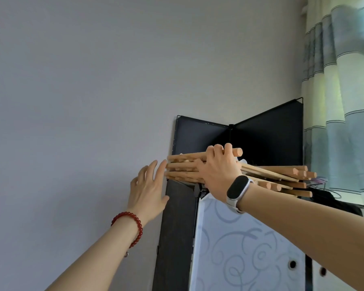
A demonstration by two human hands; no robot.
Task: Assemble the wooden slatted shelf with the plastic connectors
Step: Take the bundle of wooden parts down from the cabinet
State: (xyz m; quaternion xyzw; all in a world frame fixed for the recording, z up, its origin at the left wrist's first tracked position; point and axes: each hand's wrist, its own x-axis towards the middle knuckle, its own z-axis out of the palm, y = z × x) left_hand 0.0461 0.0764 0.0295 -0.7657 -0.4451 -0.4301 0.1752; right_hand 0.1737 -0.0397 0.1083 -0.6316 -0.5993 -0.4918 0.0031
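Note:
A stack of wooden slatted shelf parts (277, 175), round light-wood rods and flat slats, lies on top of a tall black panel cabinet (177, 227). My right hand (216, 171), a smart band on its wrist, grips the stack from above, fingers curled over the top rod near its middle. My left hand (148, 190), a red bead bracelet on its wrist, is spread with straight fingers, the fingertips touching the rods' left ends. No plastic connectors can be made out among the wood.
Black upright panels (267, 135) rise behind the stack on the cabinet top. A white door with a grey swirl pattern (240, 248) fronts the cabinet. The grey wall (82, 101) is at the left, striped curtains (345, 91) at the right, wire hangers (322, 181) beside the rods' right ends.

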